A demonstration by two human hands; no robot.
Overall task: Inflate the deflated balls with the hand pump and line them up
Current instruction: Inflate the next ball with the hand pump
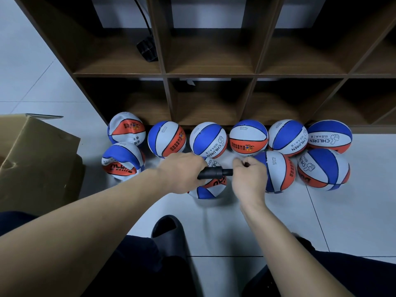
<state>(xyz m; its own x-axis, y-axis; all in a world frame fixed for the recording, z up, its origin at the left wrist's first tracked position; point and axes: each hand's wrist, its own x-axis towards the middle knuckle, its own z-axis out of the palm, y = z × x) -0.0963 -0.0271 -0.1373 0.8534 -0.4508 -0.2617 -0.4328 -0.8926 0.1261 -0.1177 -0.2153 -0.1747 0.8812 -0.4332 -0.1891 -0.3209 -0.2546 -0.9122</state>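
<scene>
Left hand (pixel 182 171) wrapped round black hand pump (pixel 214 173), gripping its barrel, pump lying level between both hands. Right hand (pixel 249 175) curled, fingertips pinching at pump's narrow end; what exactly is pinched too small to tell. Beneath pump, limp ball (pixel 211 186), folded and caved in, on floor (pixel 321 221) just below hands. Just right of right hand, round ball (pixel 278 171), partly hidden by hand. Further right, another round ball (pixel 324 169), close beside it. Behind, along foot of shelf unit (pixel 210 73), row of round balls: one (pixel 166 139), next (pixel 207 140), next (pixel 248 138), next (pixel 288 137), last (pixel 330 136), near each other, some touching. At left end, two sagging balls: one dented (pixel 126 127) against shelf, one creased (pixel 123 161) in front of it, touching. All blue, white, orange. Cardboard box (pixel 36 159) far left, open, just beside creased ball. Black corded block (pixel 146 50) in upper-left shelf compartment. Black slipper (pixel 169 234) on floor between dark trouser legs at bottom.
</scene>
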